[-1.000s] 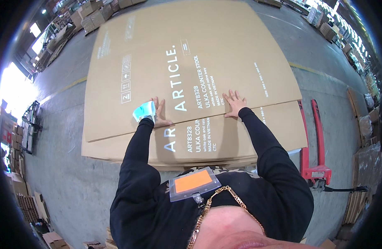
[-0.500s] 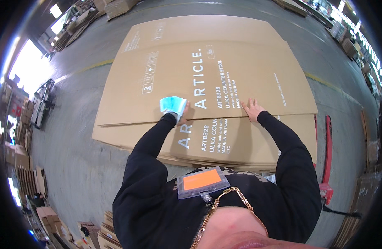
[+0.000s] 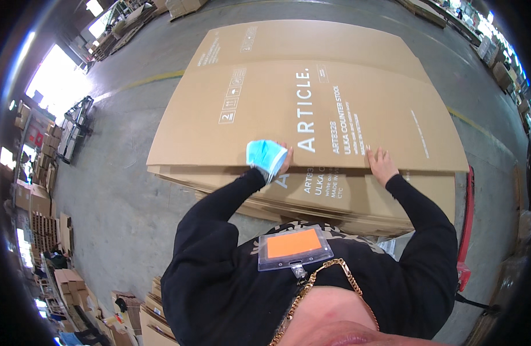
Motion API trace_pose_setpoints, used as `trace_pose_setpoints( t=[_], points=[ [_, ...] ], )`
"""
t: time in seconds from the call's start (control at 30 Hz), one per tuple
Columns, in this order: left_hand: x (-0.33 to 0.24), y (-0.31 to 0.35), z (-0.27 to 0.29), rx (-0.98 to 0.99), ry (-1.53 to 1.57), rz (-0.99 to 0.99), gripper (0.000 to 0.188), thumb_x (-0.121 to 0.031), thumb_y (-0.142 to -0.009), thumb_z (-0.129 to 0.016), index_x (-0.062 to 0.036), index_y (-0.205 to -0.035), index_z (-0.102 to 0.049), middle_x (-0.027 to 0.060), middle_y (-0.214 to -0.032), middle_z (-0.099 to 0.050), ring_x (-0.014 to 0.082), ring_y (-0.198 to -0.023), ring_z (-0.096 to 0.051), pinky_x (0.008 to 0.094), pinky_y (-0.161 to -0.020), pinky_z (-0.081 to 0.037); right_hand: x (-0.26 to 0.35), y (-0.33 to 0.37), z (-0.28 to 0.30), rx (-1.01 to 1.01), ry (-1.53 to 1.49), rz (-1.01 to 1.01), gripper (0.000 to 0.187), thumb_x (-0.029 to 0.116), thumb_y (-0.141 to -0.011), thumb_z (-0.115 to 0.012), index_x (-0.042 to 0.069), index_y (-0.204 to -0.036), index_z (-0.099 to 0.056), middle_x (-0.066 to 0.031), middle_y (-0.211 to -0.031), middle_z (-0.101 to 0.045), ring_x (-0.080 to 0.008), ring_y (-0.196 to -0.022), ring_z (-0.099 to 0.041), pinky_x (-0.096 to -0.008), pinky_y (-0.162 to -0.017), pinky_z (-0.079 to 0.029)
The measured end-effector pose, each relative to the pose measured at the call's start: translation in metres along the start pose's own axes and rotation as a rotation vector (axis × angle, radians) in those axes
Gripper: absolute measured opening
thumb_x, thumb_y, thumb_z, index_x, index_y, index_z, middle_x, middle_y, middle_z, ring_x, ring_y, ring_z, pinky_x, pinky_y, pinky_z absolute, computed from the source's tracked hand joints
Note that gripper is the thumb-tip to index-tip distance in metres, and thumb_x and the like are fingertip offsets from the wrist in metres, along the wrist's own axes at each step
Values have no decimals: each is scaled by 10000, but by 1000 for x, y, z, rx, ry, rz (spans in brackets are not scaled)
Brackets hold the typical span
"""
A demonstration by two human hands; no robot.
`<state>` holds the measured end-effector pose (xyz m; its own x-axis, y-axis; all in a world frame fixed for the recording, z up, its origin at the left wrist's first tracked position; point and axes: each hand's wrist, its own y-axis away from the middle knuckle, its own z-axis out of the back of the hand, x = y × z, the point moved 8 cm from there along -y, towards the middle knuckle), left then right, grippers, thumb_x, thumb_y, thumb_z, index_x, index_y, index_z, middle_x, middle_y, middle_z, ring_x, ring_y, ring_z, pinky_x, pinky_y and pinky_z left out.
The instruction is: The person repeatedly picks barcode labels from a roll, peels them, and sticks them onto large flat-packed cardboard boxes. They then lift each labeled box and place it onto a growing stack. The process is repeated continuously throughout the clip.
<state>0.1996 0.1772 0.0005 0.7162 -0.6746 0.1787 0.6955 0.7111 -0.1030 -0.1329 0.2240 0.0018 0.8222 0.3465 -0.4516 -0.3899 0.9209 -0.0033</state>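
A large flat brown cardboard sheet (image 3: 271,124) with white print lies on top of a stack of similar sheets (image 3: 404,199). Its near edge is raised a little, and a shadow falls on the board below. My left hand (image 3: 287,159) grips that edge near the middle; a light blue face mask (image 3: 265,154) around the wrist hides much of this hand. Farther right, my right hand (image 3: 383,166) holds the same edge, fingers spread over the top face. Both thumbs are out of sight.
A red pallet jack (image 3: 466,230) stands at the right of the stack. Along the left lie wooden pallets (image 3: 44,229) and a metal cart (image 3: 75,130). More cardboard (image 3: 153,320) is at the lower left. Grey concrete floor (image 3: 121,184) with a yellow line surrounds the stack.
The top sheet's near edge has come up off the stack and toward me, with both hands on it. The whole view has shifted, so the stack appears farther right.
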Motion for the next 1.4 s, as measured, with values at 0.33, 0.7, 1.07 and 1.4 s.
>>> trace_pose_setpoints(
  t=[0.33, 0.7, 1.07, 1.4],
  points=[
    [-5, 35, 23, 199, 308, -76, 808, -164, -694, -691, -63, -1439, -394, 247, -1492, -355, 498, -1388, -272, 556, -1101, -312, 25, 82, 55, -111, -462, -365, 463, 150, -834, -543, 79, -1291, -550, -253, -1218, -561, -430, -1148, -541, -452, -946, -491],
    [-180, -86, 73, 117, 764, -368, 360, -103, -807, -691, -10, -1150, -633, 225, -1153, -639, 389, -1114, -597, 442, -971, -475, -11, 215, 23, -601, -798, -903, 547, 88, -789, -631, 130, -1323, -517, -122, -1279, -540, -335, -1205, -514, -468, -1048, -391],
    [-577, -130, -86, 1289, 1244, 14, 313, -285, -913, -673, -37, -1104, -658, 36, -968, -701, 109, -791, -638, 250, -631, -498, 52, 496, -255, -157, -1358, -2134, 328, 210, -796, -623, 80, -1095, -664, -145, -807, -691, -321, -787, -677, -425, -733, -525],
    [-725, -200, -289, 683, 1276, 600, 322, -122, -917, -631, 40, -1187, -562, 98, -969, -652, 163, -666, -604, 310, -587, -514, 7, 531, -381, -633, -1494, -2132, 244, 165, -834, -686, 23, -1033, -691, -134, -897, -710, -236, -821, -695, -335, -764, -544]
  ],
)
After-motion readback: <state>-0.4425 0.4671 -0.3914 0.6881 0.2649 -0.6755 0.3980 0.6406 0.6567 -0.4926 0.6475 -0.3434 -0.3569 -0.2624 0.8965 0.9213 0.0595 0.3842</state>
